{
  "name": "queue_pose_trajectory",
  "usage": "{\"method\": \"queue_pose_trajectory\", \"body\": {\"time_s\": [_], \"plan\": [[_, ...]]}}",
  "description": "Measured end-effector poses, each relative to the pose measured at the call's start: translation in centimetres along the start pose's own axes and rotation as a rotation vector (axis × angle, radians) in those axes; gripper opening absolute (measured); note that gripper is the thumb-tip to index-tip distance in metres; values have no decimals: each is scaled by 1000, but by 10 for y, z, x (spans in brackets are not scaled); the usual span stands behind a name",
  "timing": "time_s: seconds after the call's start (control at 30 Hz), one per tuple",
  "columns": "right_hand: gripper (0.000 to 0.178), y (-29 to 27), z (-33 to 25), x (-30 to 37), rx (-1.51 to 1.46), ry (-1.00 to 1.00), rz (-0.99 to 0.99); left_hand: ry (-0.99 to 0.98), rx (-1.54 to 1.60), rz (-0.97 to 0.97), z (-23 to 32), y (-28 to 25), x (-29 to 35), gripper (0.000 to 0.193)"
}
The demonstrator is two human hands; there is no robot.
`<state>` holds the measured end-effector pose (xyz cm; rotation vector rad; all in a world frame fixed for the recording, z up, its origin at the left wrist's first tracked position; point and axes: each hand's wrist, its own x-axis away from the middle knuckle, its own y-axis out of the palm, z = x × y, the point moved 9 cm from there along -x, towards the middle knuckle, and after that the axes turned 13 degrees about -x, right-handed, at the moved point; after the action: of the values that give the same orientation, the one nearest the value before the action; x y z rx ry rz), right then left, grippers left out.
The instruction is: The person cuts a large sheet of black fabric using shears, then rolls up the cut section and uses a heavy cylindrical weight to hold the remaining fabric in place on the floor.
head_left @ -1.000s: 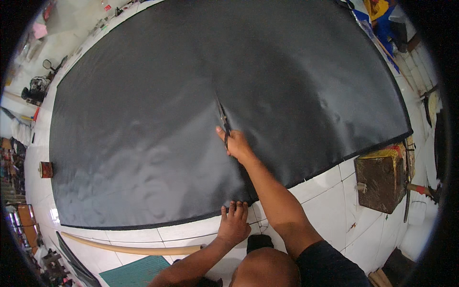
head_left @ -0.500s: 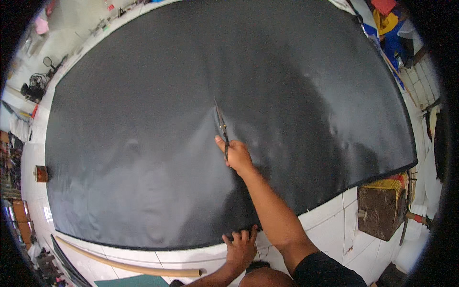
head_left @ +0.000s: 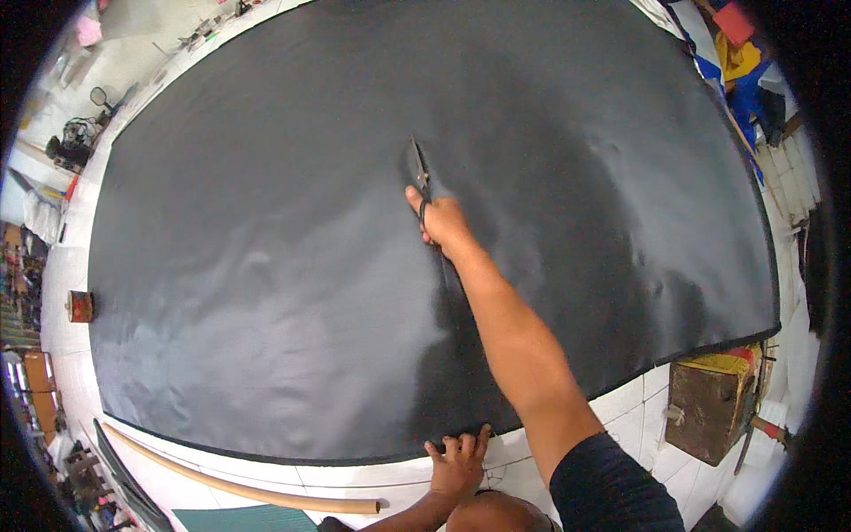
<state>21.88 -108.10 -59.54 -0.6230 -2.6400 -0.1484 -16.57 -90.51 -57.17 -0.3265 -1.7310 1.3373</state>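
Note:
A large black sheet, smooth and slightly shiny like vinyl, lies spread over white tiles. My right hand reaches far over its middle, closed around the handles of a pair of scissors. The blades point away from me at the sheet; whether they are parted is hard to make out. A dark line runs from the hand back toward me, partly behind my forearm. At the sheet's near edge, my left hand rests with fingers spread, their tips on the black border.
A long cardboard tube and a green sheet lie at the near left. A small round tin stands by the left edge. At the right is a brown box. Coloured cloths hang at the far right.
My right hand has moved farther from me with the scissors, toward the sheet's far side. My left hand stays at the near edge. The view has shifted slightly.

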Motion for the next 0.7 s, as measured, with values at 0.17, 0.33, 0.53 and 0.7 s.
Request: {"method": "queue_pose_trajectory", "body": {"time_s": [0.17,0.33,0.53,0.7], "plan": [[60,6,-29,-51,87,42,10,16,-15,-18,5,10,0,73],[59,5,-29,-64,135,-26,-6,65,84,-124,2,11,-5,83],[61,6,-25,-74,10,-20,-70,-219,515,479,-157,-131,-122,82],[59,11,-25,-71,105,-1,-40,-438,128,671,-269,-161,-240,86]]}}
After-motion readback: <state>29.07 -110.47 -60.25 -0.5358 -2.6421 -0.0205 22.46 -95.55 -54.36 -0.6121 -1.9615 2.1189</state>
